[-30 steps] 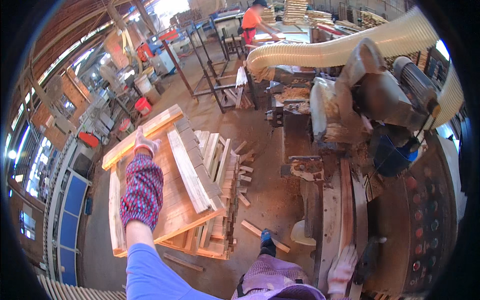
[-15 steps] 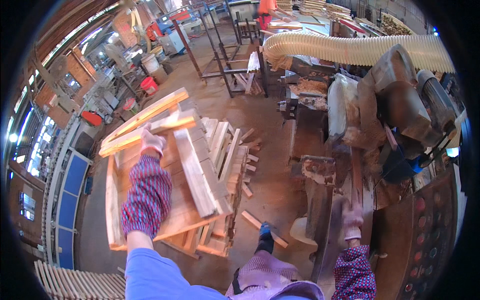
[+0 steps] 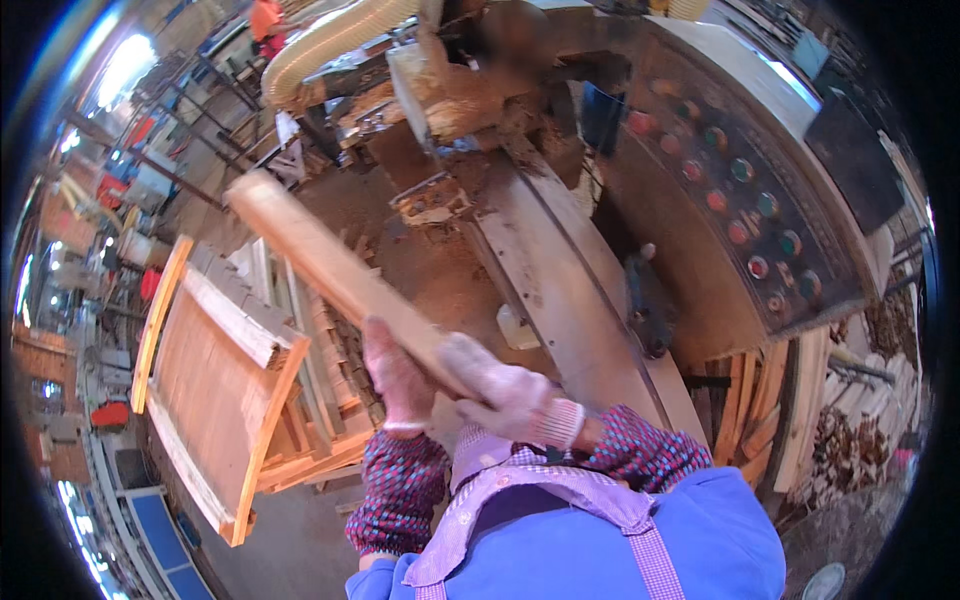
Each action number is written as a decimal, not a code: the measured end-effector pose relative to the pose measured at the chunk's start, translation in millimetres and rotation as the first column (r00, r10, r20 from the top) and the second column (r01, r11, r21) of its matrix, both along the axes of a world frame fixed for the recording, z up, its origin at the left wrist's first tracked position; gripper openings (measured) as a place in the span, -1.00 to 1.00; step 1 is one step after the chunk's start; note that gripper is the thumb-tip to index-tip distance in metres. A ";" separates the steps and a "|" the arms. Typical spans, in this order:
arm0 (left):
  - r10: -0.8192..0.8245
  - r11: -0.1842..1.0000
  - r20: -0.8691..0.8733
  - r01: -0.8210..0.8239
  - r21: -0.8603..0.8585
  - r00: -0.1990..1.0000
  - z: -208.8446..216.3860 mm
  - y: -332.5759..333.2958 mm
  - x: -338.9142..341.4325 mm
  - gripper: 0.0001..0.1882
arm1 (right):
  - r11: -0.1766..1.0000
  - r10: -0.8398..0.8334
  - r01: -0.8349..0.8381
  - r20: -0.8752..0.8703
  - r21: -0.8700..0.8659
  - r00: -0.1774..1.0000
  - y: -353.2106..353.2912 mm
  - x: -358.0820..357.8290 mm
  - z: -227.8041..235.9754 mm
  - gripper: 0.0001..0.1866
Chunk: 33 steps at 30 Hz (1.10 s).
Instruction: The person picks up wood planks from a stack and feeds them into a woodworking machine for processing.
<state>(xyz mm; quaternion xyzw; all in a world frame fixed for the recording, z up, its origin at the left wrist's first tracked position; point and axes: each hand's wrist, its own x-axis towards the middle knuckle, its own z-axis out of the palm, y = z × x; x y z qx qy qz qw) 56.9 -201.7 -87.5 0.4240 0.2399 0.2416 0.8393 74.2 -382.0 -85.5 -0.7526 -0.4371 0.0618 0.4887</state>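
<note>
A pale wooden plank slants up and away to the left in front of my body. My left hand, in a pinkish work glove, is closed on its near part from the left side. My right hand, gloved alike, grips the near end from the right. The plank's near tip is partly hidden by my fingers. To the left of my hands stands a wooden stack with a flat panel face and timber strips along its edges. On the right runs the long metal bed of a woodworking machine.
A dusty control panel with coloured buttons flanks the bed. Sawdust covers the machine head, near a ribbed hose. Timber offcuts are piled at the right. Another person stands far off at the upper left.
My view has turned right. My left hand has come from the stack and my right hand from the machine bed; both are now on the plank, raised before me.
</note>
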 end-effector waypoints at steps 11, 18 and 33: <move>-0.192 0.954 -0.203 0.134 -0.269 0.960 -72.3 -33.5 24.9 -0.58 | 0.534 -0.378 0.686 0.587 -0.494 0.716 -126.8 29.6 -159.5 -0.40; -0.109 0.988 -0.274 0.073 -0.138 0.956 -66.7 -24.6 47.5 -0.56 | 0.713 -0.403 0.638 0.575 -0.292 0.712 -24.5 229.4 -157.9 -0.49; 0.194 0.824 0.178 -0.259 0.504 0.965 87.1 308.2 -20.8 -0.57 | 0.650 -0.460 0.504 0.233 -0.569 0.857 -153.1 -51.1 -127.4 -0.33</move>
